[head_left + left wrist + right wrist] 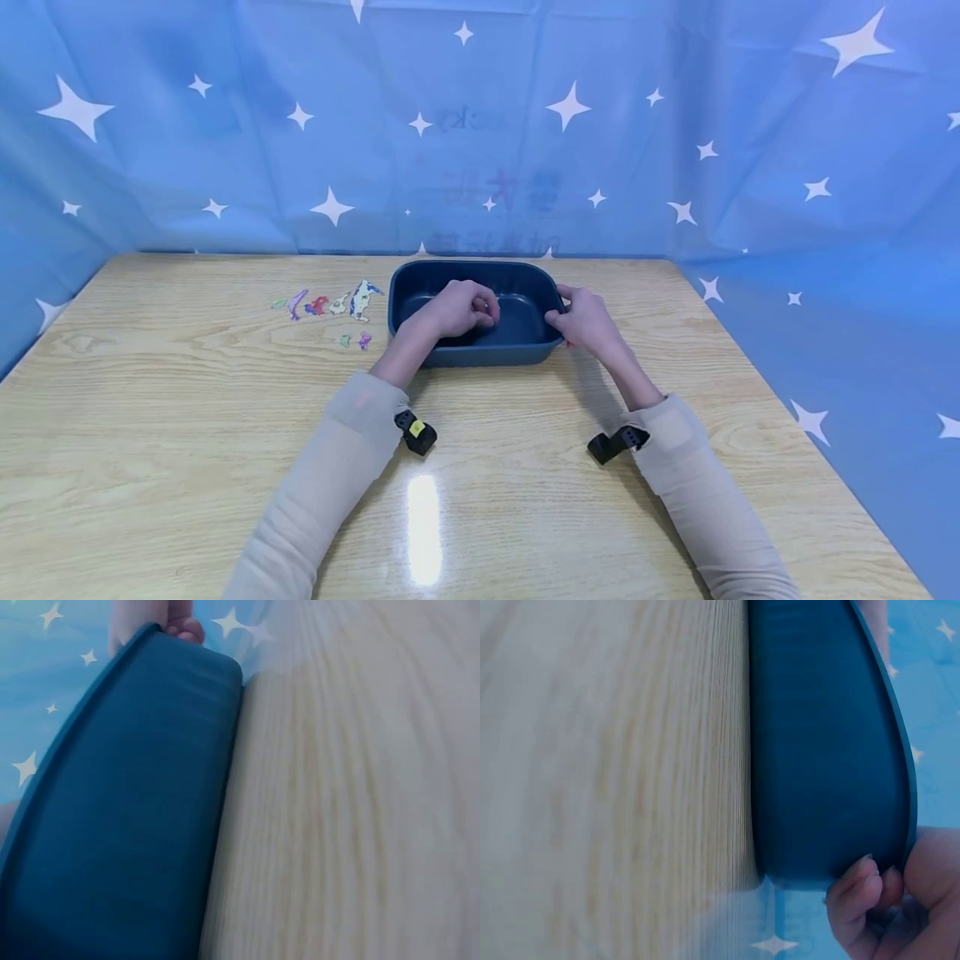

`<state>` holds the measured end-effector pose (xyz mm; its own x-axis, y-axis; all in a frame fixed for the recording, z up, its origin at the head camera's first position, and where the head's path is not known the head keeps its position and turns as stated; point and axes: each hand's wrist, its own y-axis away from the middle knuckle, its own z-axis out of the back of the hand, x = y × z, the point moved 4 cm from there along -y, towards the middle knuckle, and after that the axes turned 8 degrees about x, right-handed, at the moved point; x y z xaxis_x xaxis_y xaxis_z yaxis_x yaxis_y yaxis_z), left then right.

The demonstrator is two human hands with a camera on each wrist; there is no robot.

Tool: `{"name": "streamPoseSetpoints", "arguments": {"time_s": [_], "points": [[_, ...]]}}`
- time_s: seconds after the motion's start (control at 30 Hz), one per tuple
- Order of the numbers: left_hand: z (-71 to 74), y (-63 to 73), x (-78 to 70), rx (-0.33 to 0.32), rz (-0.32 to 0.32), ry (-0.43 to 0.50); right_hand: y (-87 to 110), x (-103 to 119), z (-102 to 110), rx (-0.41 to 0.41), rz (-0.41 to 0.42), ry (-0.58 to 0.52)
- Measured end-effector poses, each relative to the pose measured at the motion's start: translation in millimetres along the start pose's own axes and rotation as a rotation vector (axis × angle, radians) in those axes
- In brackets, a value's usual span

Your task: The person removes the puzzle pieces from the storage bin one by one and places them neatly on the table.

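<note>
Reaching into blue bin, 12 o'clock on table | left hand over its middle, fingers curled, cannot tell if pinching anything | right hand pinches its 3 o'clock end; best held firm | coloured pieces at bin's 9 o'clock

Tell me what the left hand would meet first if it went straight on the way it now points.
Probably the inside of the dark-blue, plastic-looking rectangular box: the left hand is over or in its hollow. Depth is unclear; I cannot tell which part comes first.
</note>
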<state>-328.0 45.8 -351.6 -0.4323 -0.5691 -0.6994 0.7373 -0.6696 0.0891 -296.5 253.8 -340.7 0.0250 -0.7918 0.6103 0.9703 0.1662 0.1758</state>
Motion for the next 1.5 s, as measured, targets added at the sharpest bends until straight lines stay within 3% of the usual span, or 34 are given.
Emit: {"name": "streamPoseSetpoints", "arguments": {"time_s": [0.2,0.33,0.67,0.9,1.17,1.5], "points": [[7.3,2.9,-5.7,-0.136,-0.107,0.062,-0.1,2,0,0.002,-0.007,-0.002],[12.0,5.9,-8.7,-0.202,-0.143,0.098,-0.2,2,0,0.005,-0.011,-0.002],[18.9,19.2,-6.2,-0.224,-0.166,0.125,0.5,4,-1,-0.003,-0.002,0.008],[27.3,34.9,0.1,-0.27,-0.154,0.183,0.4,1,-1,-0.004,-0.001,0.007],[40.1,55.2,10.3,-0.324,-0.143,0.335,0.1,0,0,0.003,-0.004,0.003],[58.2,88.9,30.9,-0.39,-0.034,0.375,0.7,1,0,0.007,0.0,0.006]]}}
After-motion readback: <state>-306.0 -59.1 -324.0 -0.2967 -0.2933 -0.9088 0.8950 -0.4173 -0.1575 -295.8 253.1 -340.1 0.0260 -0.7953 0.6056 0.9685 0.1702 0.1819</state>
